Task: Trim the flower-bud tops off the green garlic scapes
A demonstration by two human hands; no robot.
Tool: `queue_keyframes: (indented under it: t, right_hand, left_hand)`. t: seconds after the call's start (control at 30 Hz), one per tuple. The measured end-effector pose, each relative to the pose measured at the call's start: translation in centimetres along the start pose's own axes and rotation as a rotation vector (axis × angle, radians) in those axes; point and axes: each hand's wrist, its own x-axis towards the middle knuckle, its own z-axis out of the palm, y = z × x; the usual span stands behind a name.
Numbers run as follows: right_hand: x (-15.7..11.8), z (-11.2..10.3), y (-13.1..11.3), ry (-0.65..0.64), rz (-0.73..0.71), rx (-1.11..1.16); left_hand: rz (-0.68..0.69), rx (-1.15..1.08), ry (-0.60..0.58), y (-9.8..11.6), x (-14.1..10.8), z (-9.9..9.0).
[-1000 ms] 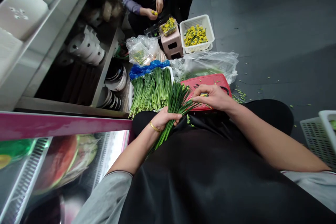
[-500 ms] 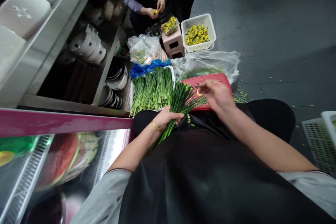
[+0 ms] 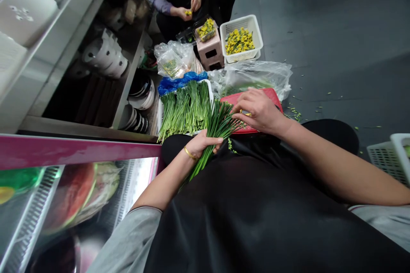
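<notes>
My left hand [image 3: 205, 141], with a gold bracelet at its wrist, is wrapped round a bunch of long green stems [image 3: 221, 121]. The bunch fans out up and to the right, and its lower ends pass below the hand over my apron. My right hand [image 3: 254, 108] is at the tips of the bunch, over a red board [image 3: 272, 96], its fingers apart and slightly bent. Something small and yellow shows under its fingers. Left of the bunch, more green stems [image 3: 185, 108] lie in rows in a white basket [image 3: 210, 89].
Beyond the basket are a blue bag [image 3: 182, 82], plastic bags [image 3: 256, 77], a pink stool [image 3: 210, 53] and a white basket [image 3: 258, 40] of yellow flowers. A person's hands [image 3: 192, 6] hold a flower. A glass display case [image 3: 80, 151] stands left; another basket [image 3: 384, 160] sits right.
My right hand has moved left to the tips of the green stems. My left hand keeps its hold on the bunch. The view has shifted slightly.
</notes>
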Motion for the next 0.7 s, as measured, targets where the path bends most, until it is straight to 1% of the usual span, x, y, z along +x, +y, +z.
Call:
queue_keyframes:
  t: [0.1, 0.17, 0.27, 0.33, 0.43, 0.5, 0.57, 0.7]
  right_hand:
    - [-1.4, -0.1, 0.8, -0.054, -0.042, 0.040]
    - [-2.2, 0.1, 1.0, -0.053, -0.020, 0.044]
    - [-2.6, 0.5, 0.9, -0.034, 0.037, 0.087]
    - [-2.6, 0.7, 0.5, -0.009, 0.064, 0.115]
    - [-2.6, 0.7, -0.4, 0.022, 0.096, 0.114]
    - [-2.7, 0.7, -0.9, 0.021, 0.130, 0.161]
    - [-2.8, 0.8, -1.2, 0.017, 0.181, 0.189]
    - [-2.8, 1.2, -0.9, 0.014, 0.289, 0.013]
  left_hand:
    - [0.024, -0.029, -0.028, -0.1, -0.2, -0.3]
    - [0.042, -0.022, -0.018, -0.1, -0.2, -0.3]
    - [0.044, -0.014, 0.005, -0.2, -0.1, -0.2]
    - [0.035, -0.019, 0.044, -0.3, 0.0, -0.2]
    - [0.044, -0.020, 0.138, -0.5, 0.2, -0.2]
    - [0.067, -0.008, 0.191, -0.5, 0.1, -0.1]
    - [0.090, 0.023, 0.217, -0.5, -0.1, 0.1]
    - [0.112, 0.063, 0.236, -0.4, -0.5, 0.2]
